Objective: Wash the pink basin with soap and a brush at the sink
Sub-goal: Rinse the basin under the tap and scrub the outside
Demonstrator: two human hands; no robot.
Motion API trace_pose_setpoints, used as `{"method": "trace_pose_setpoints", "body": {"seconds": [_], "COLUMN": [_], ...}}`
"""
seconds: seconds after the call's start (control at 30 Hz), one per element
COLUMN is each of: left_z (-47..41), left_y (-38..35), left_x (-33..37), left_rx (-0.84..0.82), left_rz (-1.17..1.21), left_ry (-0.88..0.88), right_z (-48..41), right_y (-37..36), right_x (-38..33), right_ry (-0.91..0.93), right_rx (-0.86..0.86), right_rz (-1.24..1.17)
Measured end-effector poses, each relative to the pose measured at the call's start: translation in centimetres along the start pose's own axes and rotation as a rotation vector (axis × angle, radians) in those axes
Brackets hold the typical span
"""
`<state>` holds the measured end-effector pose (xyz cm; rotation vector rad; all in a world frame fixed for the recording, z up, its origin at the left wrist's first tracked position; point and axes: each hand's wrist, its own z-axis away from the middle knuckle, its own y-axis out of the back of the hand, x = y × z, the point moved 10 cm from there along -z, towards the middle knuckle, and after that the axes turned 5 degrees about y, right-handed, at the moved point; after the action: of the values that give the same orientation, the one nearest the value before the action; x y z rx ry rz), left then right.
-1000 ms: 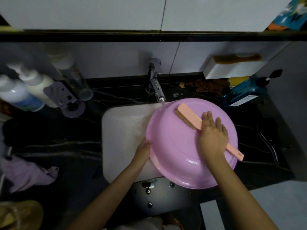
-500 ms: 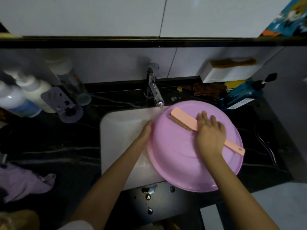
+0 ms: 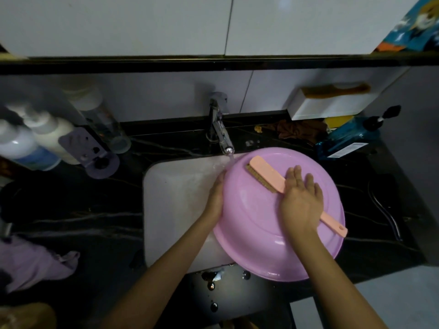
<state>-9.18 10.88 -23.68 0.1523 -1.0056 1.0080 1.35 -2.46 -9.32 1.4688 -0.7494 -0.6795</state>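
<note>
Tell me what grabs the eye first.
A round pink plastic basin tilts over the right side of the white sink, water from the chrome tap hitting its rim. The right hand presses a peach long-handled brush on it; the left hand rests on its left rim.

Pink basin [image 3: 259, 224] upturned over sink [image 3: 175, 186] — pink brush [image 3: 266, 173] lying bristles-down across its base.

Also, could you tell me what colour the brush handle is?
The brush handle is salmon pink, head view.

Under the fingers [image 3: 297, 179] of the right hand [image 3: 301, 205] the basin [image 3: 251, 224] is glossy smooth plastic, the brush [image 3: 266, 173] matt plastic; beyond them the tap [image 3: 222, 136] is shiny metal.
</note>
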Motion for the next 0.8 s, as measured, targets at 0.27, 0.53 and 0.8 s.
{"method": "trace_pose_setpoints", "body": {"seconds": [0.27,0.53,0.8], "left_z": [-3.4,0.3,-2.6], "left_y": [-2.8,0.7,-0.8], "left_x": [4.7,-1.0,3.6], "left_rx": [-0.107,0.057,-0.01], "left_rz": [-0.245,0.042,-0.11], "left_ry": [-0.046,0.018,0.016], "right_z": [0.4,0.0,-0.2], "right_y": [-0.8,-0.9,-0.8], "right_x": [0.4,-0.1,-0.4], "right_ry": [0.001,-0.006,-0.002], "right_rx": [-0.039,-0.035,-0.044], "right_rz": [-0.01,0.043,0.083]}}
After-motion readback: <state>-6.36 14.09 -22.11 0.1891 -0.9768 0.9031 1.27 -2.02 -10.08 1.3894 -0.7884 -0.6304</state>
